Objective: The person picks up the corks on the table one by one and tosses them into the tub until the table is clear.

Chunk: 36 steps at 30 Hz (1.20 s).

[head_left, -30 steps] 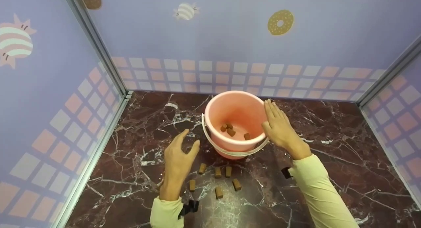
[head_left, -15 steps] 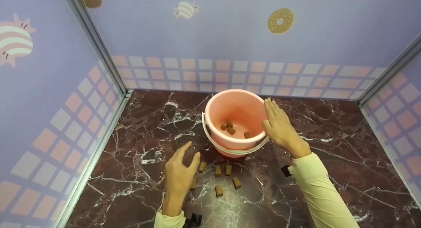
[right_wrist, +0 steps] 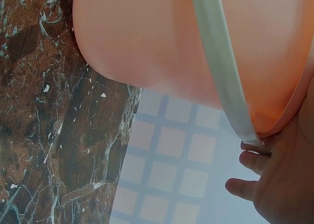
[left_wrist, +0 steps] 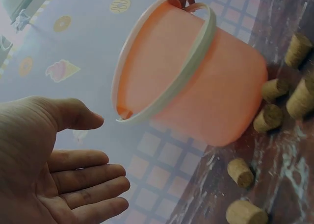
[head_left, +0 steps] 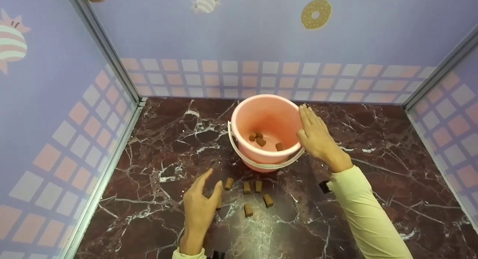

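A pink bucket [head_left: 276, 117] stands upright with its white handle [head_left: 269, 165] hanging down at the front. Several brown corks [head_left: 260, 142] lie on its bottom. My right hand [head_left: 317, 139] rests with straight fingers along the right side of the rim; in the right wrist view its fingers [right_wrist: 243, 188] show beside the handle's end. On the tabletop before the bucket, more corks [head_left: 268, 200] lie scattered. Just left of them is my left hand [head_left: 199, 206], empty, thumb apart from the fingers, partly covering one cork [head_left: 219, 204]. The left wrist view shows its bare palm [left_wrist: 29, 185].
The dark red marbled tabletop [head_left: 157, 206] is bounded by a purple back wall [head_left: 254, 27] and side walls [head_left: 44, 113] with printed sweets and checks. Metal strips [head_left: 101, 46] run along the corners. Black straps [head_left: 325, 187] show at my sleeves.
My left hand has drawn back from beside the bucket to the left of the loose corks, now overlapping one. My right hand stays at the rim. The head view has tilted slightly down.
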Tool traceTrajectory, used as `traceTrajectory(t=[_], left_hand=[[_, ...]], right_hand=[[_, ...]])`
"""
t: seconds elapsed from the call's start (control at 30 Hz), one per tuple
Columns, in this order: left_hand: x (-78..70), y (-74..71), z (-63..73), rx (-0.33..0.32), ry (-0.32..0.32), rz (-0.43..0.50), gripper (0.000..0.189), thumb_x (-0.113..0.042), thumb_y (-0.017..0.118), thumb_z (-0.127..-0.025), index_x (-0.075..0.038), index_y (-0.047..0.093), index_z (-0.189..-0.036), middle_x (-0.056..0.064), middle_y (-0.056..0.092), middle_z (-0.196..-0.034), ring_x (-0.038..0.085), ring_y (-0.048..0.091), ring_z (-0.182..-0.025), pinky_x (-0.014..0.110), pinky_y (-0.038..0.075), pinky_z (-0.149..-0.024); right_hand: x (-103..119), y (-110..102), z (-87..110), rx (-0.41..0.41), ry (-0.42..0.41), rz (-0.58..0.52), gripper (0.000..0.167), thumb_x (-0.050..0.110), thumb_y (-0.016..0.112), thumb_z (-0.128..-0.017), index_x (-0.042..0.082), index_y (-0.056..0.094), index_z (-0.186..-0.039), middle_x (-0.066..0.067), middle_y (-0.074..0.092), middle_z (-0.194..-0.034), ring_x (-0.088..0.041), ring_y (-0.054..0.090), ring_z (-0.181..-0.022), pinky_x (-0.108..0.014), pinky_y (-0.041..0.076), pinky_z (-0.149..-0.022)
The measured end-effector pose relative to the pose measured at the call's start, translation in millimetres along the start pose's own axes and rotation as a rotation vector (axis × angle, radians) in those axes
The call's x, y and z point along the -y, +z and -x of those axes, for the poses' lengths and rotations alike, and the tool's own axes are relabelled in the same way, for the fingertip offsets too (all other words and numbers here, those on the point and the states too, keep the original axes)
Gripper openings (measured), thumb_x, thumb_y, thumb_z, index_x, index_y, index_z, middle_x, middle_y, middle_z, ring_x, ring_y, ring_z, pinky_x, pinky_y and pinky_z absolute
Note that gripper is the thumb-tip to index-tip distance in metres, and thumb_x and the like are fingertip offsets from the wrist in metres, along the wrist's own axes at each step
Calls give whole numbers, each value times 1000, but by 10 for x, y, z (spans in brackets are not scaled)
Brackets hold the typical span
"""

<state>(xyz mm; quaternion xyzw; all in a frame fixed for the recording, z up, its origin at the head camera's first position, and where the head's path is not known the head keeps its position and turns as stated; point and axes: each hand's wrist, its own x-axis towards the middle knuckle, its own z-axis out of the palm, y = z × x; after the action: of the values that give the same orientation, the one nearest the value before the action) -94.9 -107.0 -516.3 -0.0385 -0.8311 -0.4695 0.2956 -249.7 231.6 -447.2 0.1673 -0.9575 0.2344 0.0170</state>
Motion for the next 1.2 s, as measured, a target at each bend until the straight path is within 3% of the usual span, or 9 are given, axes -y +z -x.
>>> traceTrajectory(t=[0.53,0.93,1.2], left_hand=[[71,-5,150,43,-48,-47,40,0,84,-87,6,73,-125,22,74,-123,43,71,-114,55,59,-96],[124,11,231,25,-68,-87,43,1,86,-84,6,73,-124,23,75,-119,44,72,-110,55,60,-92],[145,7,285,52,-109,-113,46,1,87,-82,5,72,-125,25,74,-120,47,71,-109,57,60,-92]], right_hand=[[-4,4,-18,2,4,-14,71,18,36,-105,-6,8,-167,-23,6,-175,-39,2,-162,-55,1,-130],[-1,-1,-42,13,2,-14,72,18,37,-105,-5,7,-167,-22,5,-175,-39,1,-162,-57,1,-130],[6,18,-28,3,6,-28,73,19,38,-105,-6,8,-167,-23,6,-175,-40,2,-162,-58,1,-130]])
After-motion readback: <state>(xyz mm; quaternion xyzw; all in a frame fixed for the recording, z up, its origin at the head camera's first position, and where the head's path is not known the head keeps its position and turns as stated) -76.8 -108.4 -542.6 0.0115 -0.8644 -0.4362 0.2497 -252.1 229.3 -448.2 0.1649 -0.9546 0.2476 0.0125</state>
